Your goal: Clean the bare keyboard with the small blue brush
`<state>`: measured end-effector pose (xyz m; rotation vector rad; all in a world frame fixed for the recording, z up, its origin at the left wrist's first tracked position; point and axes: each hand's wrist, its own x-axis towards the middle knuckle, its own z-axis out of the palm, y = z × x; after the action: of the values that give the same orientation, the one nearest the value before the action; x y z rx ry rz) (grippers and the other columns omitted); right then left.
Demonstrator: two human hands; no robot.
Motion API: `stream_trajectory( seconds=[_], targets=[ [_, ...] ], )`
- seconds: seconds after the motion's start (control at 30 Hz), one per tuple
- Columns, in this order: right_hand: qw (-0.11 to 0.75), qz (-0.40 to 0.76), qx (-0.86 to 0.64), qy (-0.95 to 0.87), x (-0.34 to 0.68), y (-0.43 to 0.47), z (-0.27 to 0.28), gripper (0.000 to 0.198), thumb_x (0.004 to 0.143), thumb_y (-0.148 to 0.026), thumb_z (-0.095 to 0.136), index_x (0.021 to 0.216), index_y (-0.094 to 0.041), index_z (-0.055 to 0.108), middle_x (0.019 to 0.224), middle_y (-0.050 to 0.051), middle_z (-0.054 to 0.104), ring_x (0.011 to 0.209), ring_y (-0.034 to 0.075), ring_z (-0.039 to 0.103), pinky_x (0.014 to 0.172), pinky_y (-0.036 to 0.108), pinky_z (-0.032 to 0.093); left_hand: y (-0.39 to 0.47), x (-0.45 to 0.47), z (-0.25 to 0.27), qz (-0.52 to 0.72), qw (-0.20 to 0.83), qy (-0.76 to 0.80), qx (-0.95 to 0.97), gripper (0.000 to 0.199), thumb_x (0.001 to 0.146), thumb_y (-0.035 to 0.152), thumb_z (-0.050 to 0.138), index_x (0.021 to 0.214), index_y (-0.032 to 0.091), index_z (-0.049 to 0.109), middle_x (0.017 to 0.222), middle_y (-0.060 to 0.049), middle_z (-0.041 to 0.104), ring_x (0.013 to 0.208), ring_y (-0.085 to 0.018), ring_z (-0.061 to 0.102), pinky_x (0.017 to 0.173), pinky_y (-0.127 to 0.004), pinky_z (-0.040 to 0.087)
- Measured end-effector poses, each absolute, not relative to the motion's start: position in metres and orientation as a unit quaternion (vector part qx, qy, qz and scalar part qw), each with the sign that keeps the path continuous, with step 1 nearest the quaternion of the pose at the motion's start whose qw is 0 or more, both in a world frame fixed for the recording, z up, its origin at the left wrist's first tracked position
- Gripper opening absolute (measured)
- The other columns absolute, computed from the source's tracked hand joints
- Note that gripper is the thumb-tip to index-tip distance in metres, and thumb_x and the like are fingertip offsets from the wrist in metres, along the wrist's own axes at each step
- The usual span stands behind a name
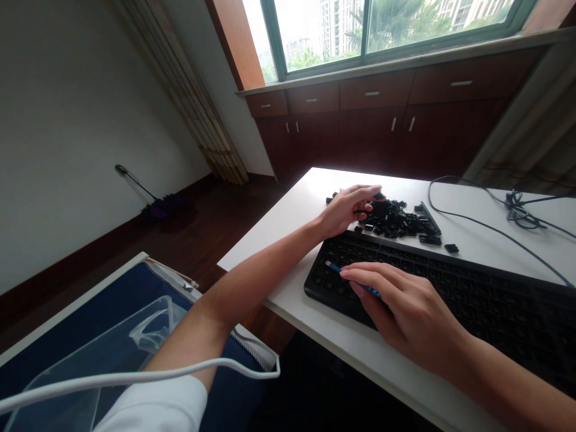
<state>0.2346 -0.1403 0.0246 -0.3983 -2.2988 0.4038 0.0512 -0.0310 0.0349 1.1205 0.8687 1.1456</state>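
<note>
While the left hand (348, 209) rests open on the far pile of keys (396, 221), the right hand (405, 312) pinches a blue tool (335, 268), probably a puller; keep it straight over the keyboard (472, 294).

My right hand (405, 315) covers most of the blue tool (333, 267) — I see only its tip over the keyboard (472, 294), which runs off the right edge. My left hand (346, 209) hides part of the keycap pile (396, 221); the caps' legends are too small to read.
</note>
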Motion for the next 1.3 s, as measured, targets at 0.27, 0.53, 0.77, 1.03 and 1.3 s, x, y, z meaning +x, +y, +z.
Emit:
stream_trajectory(
  seconds=[0.27, 0.53, 0.77, 1.03, 1.3],
  targets=[
    [0.356, 0.187, -0.136, -0.906, 0.2371, -0.1401, 0.0251, 0.034, 0.092, -0.006, 0.054, 0.124, -0.018, 0.060, 0.121, 0.006, 0.068, 0.100, 0.016, 0.064, 0.086, 0.030, 0.055, -0.0303, 0.0510, 0.0343, 0.495, 0.615, 0.374, 0.487, 0.040, 0.077, 0.052, 0.073, 0.103, 0.023, 0.068, 0.109, -0.003, 0.068, 0.076, -0.006, 0.056, 0.063, -0.017, 0.040],
    [0.346, 0.237, -0.065, -0.905, 0.2380, -0.1425, 0.0302, 0.028, 0.092, -0.006, 0.052, 0.118, -0.015, 0.059, 0.109, 0.008, 0.069, 0.094, 0.015, 0.065, 0.079, 0.028, 0.054, -0.0306, 0.0507, 0.0352, 0.493, 0.616, 0.376, 0.486, 0.039, 0.078, 0.052, 0.072, 0.104, 0.022, 0.068, 0.109, -0.003, 0.068, 0.076, -0.006, 0.056, 0.064, -0.017, 0.041],
    [0.335, 0.201, -0.143, -0.909, 0.2373, -0.1409, 0.0271, 0.033, 0.092, -0.007, 0.051, 0.121, -0.019, 0.060, 0.115, 0.008, 0.067, 0.095, 0.017, 0.065, 0.080, 0.031, 0.055, -0.0315, 0.0515, 0.0352, 0.497, 0.617, 0.372, 0.484, 0.039, 0.077, 0.052, 0.073, 0.103, 0.023, 0.068, 0.108, -0.003, 0.068, 0.076, -0.007, 0.057, 0.063, -0.017, 0.040],
    [0.354, 0.112, -0.157, -0.915, 0.2378, -0.1424, 0.0259, 0.037, 0.091, -0.004, 0.052, 0.125, -0.018, 0.060, 0.118, 0.010, 0.066, 0.096, 0.018, 0.066, 0.080, 0.030, 0.057, -0.0322, 0.0522, 0.0366, 0.498, 0.618, 0.375, 0.479, 0.039, 0.077, 0.051, 0.073, 0.103, 0.022, 0.068, 0.109, -0.003, 0.069, 0.075, -0.006, 0.057, 0.063, -0.018, 0.039],
    [0.372, 0.111, -0.144, -0.910, 0.2348, -0.1426, 0.0260, 0.031, 0.092, -0.006, 0.055, 0.121, -0.014, 0.058, 0.118, 0.012, 0.067, 0.098, 0.020, 0.067, 0.080, 0.033, 0.058, -0.0318, 0.0519, 0.0358, 0.496, 0.616, 0.372, 0.485, 0.039, 0.078, 0.052, 0.073, 0.103, 0.022, 0.068, 0.108, -0.003, 0.068, 0.075, -0.006, 0.056, 0.063, -0.017, 0.039]
  ],
)
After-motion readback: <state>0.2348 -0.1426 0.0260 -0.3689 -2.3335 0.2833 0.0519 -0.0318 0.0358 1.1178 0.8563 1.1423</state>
